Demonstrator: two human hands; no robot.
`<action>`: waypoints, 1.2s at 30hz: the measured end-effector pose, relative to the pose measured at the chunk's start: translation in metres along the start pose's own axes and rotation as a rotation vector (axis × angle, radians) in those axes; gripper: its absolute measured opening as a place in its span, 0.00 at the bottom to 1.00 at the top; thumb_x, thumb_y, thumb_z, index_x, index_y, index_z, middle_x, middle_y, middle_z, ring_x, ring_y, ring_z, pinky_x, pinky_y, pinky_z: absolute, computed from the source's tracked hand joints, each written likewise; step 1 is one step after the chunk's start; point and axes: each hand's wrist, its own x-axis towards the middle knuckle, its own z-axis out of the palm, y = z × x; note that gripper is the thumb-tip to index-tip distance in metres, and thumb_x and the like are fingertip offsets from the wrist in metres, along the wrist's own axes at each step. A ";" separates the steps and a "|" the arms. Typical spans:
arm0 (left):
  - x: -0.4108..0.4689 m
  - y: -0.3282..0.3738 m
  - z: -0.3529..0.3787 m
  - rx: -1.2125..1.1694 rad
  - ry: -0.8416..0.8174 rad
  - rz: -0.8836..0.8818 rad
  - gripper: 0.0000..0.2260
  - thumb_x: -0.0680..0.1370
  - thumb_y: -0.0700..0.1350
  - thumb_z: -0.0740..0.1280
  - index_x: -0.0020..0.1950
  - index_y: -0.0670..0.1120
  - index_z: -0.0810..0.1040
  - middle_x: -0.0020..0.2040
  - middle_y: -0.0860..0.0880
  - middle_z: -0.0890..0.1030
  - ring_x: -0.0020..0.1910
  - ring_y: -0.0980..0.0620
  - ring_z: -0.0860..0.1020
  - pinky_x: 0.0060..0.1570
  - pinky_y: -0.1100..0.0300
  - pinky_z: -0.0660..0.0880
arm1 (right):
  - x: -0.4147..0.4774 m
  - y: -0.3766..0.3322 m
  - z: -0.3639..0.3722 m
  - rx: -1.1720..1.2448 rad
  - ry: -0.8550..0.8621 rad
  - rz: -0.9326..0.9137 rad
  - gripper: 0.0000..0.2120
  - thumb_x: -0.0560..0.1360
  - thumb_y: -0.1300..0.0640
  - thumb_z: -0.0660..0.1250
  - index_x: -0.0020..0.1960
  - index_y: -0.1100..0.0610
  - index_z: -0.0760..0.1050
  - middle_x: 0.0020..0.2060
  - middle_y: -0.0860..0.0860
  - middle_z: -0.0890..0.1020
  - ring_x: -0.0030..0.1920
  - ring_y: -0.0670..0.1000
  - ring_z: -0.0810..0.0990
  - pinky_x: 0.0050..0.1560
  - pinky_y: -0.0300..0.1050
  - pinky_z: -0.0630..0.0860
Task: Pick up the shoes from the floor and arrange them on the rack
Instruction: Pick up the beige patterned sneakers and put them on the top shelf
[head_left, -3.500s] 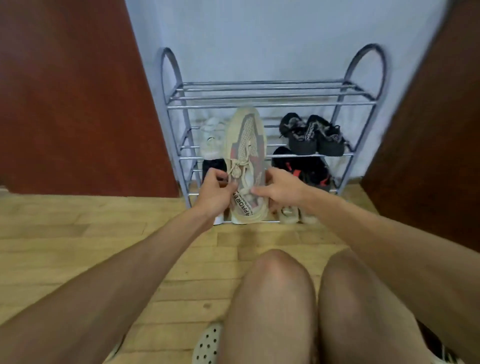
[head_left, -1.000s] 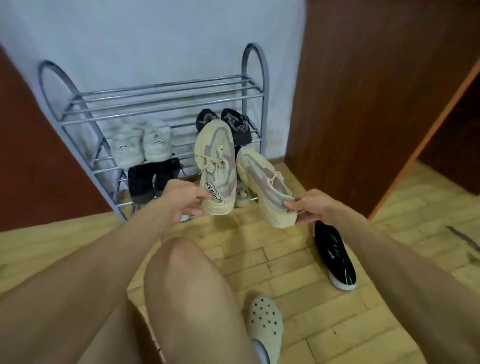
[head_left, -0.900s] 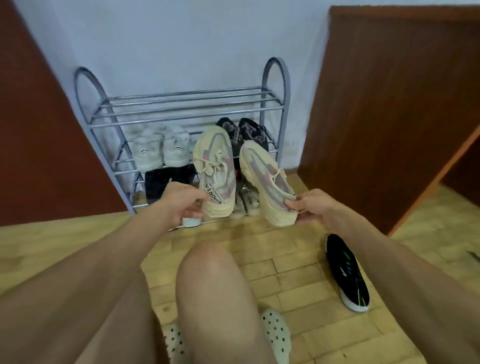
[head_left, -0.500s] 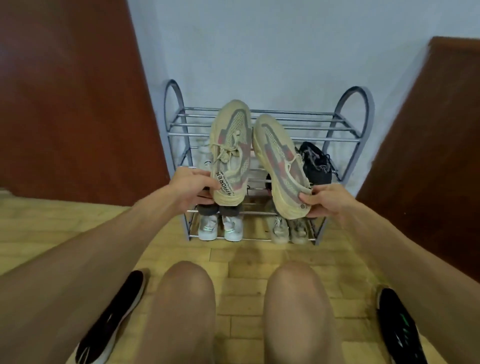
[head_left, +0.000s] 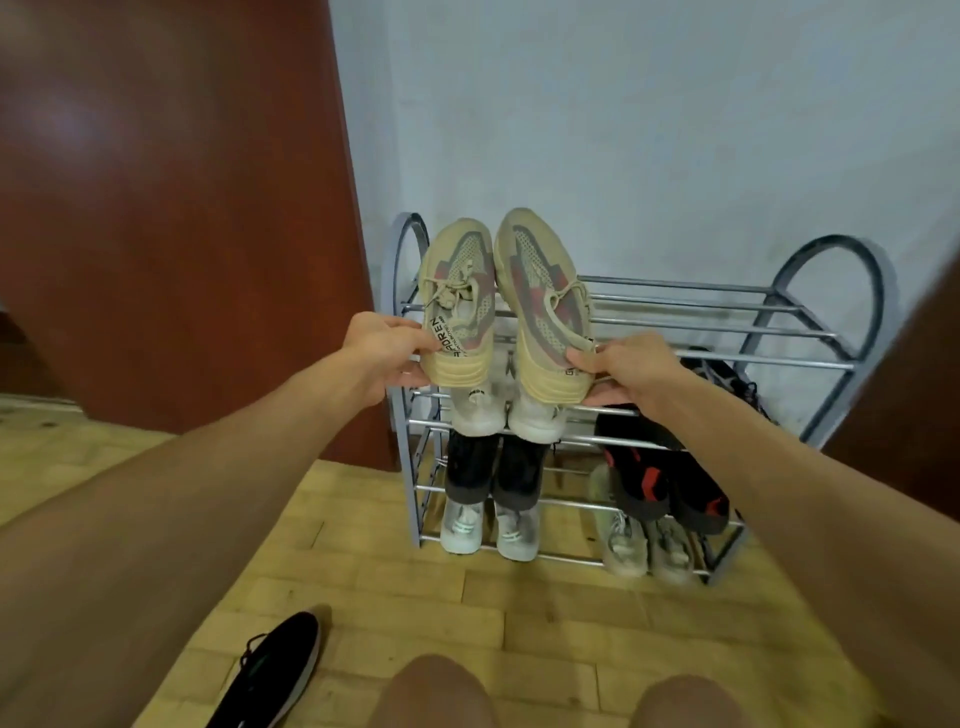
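Observation:
I hold a pair of beige knit sneakers with red and grey panels, toes pointing away, over the left end of the rack's top shelf. My left hand (head_left: 382, 356) grips the heel of the left beige sneaker (head_left: 460, 304). My right hand (head_left: 631, 369) grips the heel of the right beige sneaker (head_left: 543, 306). The grey metal shoe rack (head_left: 727, 306) stands against the pale wall. A black shoe (head_left: 270, 675) lies on the wooden floor at the lower left.
Lower shelves hold white sneakers (head_left: 501, 410), dark shoes (head_left: 493, 470), black shoes with red marks (head_left: 660, 478), another black pair (head_left: 727, 379) and pale sneakers at the bottom (head_left: 626, 540). Brown wooden panels (head_left: 171, 208) flank the rack. My knees (head_left: 436, 691) show below.
Both hands have lifted the beige pair higher and to the left end of the top shelf. The view has shifted, so the black shoe at the right has left the frame.

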 end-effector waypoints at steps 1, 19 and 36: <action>0.010 0.004 0.002 -0.011 0.009 0.003 0.10 0.71 0.32 0.72 0.50 0.39 0.76 0.42 0.44 0.80 0.33 0.47 0.81 0.22 0.61 0.78 | 0.009 -0.006 0.005 -0.004 0.007 -0.001 0.19 0.67 0.61 0.77 0.53 0.70 0.79 0.45 0.61 0.85 0.42 0.58 0.86 0.39 0.53 0.84; 0.054 -0.001 -0.010 0.038 0.049 0.103 0.09 0.78 0.42 0.63 0.55 0.42 0.79 0.46 0.47 0.78 0.43 0.50 0.79 0.43 0.58 0.80 | 0.028 -0.028 0.049 -0.537 0.265 -0.225 0.15 0.78 0.51 0.61 0.54 0.63 0.74 0.51 0.58 0.76 0.37 0.55 0.81 0.41 0.56 0.83; -0.032 -0.244 -0.182 0.528 -0.051 -0.358 0.12 0.77 0.44 0.63 0.56 0.39 0.78 0.54 0.44 0.78 0.56 0.45 0.76 0.58 0.56 0.73 | -0.073 0.125 0.232 -1.445 -0.643 -0.499 0.26 0.77 0.58 0.59 0.74 0.54 0.57 0.67 0.56 0.66 0.63 0.60 0.73 0.58 0.55 0.75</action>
